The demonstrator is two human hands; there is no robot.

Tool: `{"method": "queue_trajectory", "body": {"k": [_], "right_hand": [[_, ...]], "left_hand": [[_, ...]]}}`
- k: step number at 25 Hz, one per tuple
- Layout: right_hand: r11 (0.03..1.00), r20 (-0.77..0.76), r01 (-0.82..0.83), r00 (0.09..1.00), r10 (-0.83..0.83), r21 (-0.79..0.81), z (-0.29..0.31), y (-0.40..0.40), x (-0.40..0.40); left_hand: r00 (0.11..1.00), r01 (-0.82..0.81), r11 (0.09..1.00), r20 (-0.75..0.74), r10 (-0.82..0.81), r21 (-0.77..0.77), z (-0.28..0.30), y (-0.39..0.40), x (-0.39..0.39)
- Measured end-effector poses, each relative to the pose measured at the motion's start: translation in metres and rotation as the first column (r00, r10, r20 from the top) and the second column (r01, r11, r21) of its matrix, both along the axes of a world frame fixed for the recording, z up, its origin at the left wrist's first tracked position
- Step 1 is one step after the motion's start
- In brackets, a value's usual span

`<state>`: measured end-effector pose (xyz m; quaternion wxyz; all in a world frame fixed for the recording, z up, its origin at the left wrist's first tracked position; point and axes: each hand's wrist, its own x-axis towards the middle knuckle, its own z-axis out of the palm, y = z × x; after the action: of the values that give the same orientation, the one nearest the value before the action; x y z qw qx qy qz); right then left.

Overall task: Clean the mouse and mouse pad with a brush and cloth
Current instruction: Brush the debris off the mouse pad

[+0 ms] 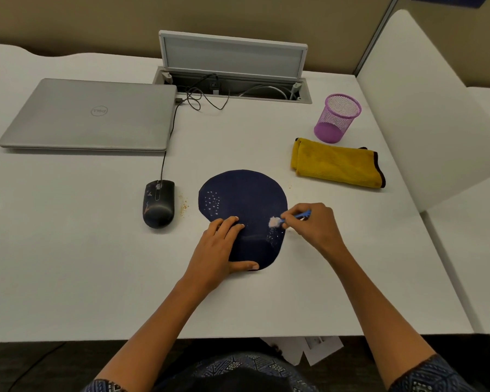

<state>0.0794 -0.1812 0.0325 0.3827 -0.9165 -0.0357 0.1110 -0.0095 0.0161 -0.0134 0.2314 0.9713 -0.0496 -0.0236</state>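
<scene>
Bottom edge of the frame: dark patterned clothing, two bare forearms reaching up onto a white desk (68,278). Some white papers (309,349) on the floor just beneath the desk edge, lower centre.

Centre of frame: a dark navy mouse pad (246,199), rounded, lying flat, with pale specks at its left part and more at its lower right. Left hand (218,250) laid flat on the pad's lower left part, fingers straight and close together, thumb stretched out along the pad's near edge. Right hand (311,222) at the pad's right edge, fingers curled and pinching the blue handle of a small brush (290,217), its whitish bristle head touching the pad at the specks on the lower right.

Left of the pad, a little apart: a black wired mouse (158,205), scuffed with pale marks, cable running up the frame to the laptop. Orange-brown crumbs (185,205) scattered on the desk between mouse and pad.

Right of centre, beyond the pad: a folded yellow cloth (337,164) with a dark trim at one end, untouched. Just above it, a purple mesh pen cup (337,117), upright.

Upper left: a closed silver laptop (91,114), "DELL" logo on the lid, seen upside down. Top centre: an open cable tray (232,77) in the desk, lid raised, black and white cords inside. Top right corner: part of a blue sign, writing cut off and unreadable.
</scene>
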Motion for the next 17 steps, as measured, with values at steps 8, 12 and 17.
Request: {"method": "queue_trajectory", "body": {"k": [8,12,17], "right_hand": [[0.996,0.035,-0.011,0.999,0.008,0.090,0.008,-0.004,-0.005],[0.995,0.041,-0.097,0.995,0.095,0.035,0.006,0.007,-0.010],[0.988,-0.051,-0.039,0.998,0.032,-0.149,0.012,-0.015,-0.009]], "left_hand": [[1.000,-0.007,1.000,0.003,0.007,-0.012,-0.001,-0.001,-0.001],[1.000,-0.010,1.000,0.003,0.010,-0.013,0.000,-0.001,0.000],[1.000,-0.024,0.999,-0.003,0.024,-0.029,0.000,-0.002,-0.001]]}}
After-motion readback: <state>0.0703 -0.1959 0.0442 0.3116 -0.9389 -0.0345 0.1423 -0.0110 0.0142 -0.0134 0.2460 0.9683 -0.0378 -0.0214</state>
